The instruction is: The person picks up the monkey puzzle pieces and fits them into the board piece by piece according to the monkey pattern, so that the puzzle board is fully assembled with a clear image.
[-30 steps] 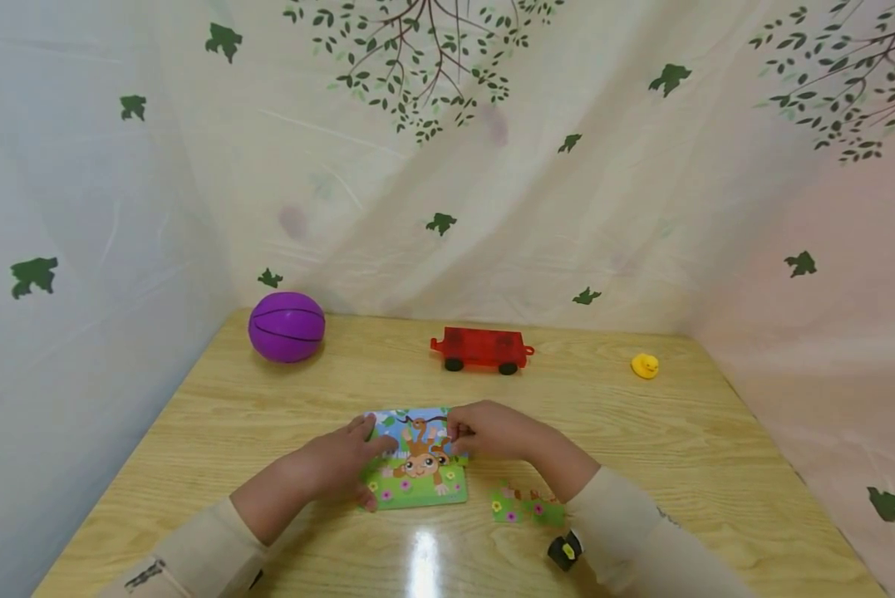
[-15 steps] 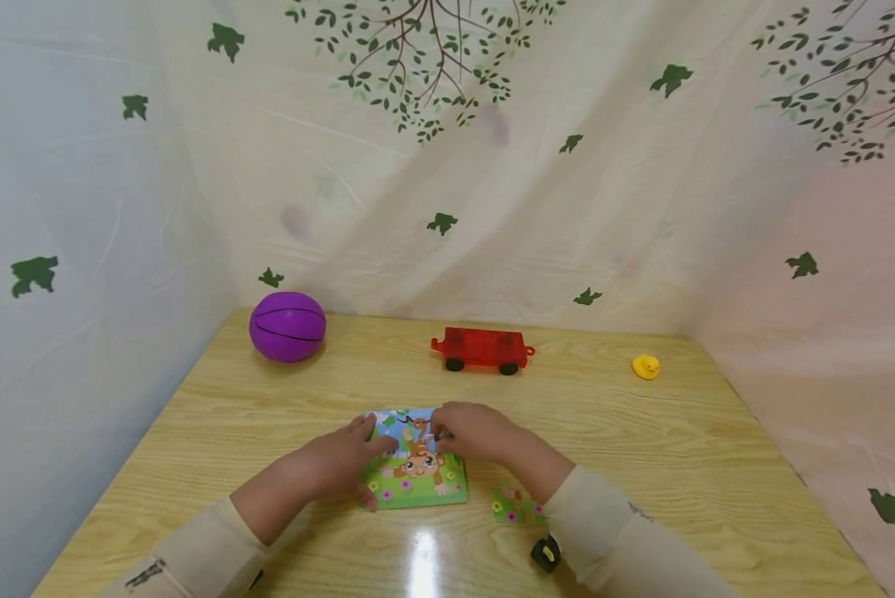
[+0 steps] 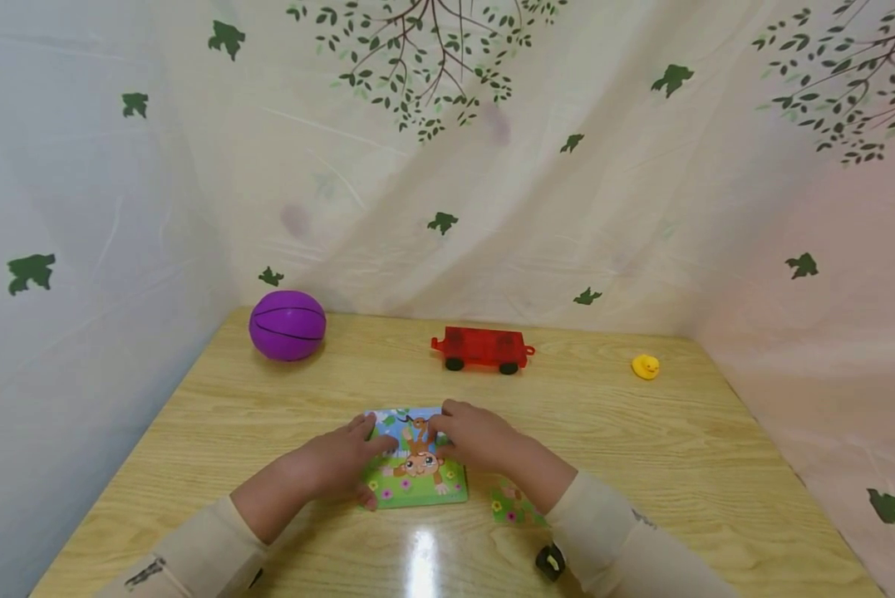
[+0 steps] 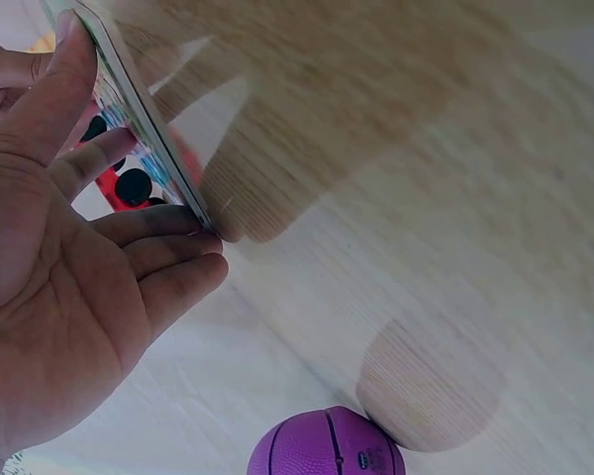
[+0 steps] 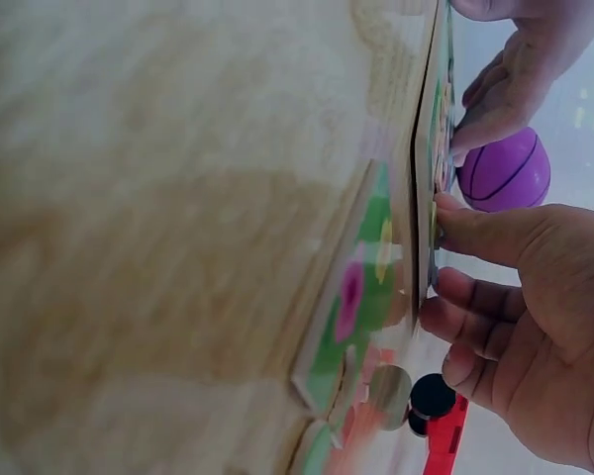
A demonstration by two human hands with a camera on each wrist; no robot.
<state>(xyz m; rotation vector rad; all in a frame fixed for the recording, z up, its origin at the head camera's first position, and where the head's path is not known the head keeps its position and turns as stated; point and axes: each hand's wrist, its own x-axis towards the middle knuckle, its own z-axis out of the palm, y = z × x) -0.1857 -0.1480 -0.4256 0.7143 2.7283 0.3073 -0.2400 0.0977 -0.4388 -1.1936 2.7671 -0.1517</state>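
A jigsaw puzzle board (image 3: 420, 500) with a monkey picture lies flat on the table, between both hands. My left hand (image 3: 336, 463) rests along its left side, thumb by the near corner and index finger across the picture; in the left wrist view these fingers look fairly straight. At the upper right of the board my right hand (image 3: 477, 436) has bent fingers. The right wrist view shows its thumb and index finger pinching a puzzle piece (image 5: 436, 237) at the board's surface; most of the piece is hidden. Loose flower-patterned pieces (image 3: 508, 505) lie beside the right forearm, which partly covers them.
A purple ball (image 3: 287, 325) sits at the back left of the table (image 3: 230, 423). A red toy wagon (image 3: 484, 347) stands at the back middle, and a yellow rubber duck (image 3: 645, 366) at the back right. Fabric walls (image 3: 387, 183) enclose the sides and back.
My right hand has moved slightly left over the board, and the piece under it has shifted left until the monkey's face lines up. The left hand holds its place.
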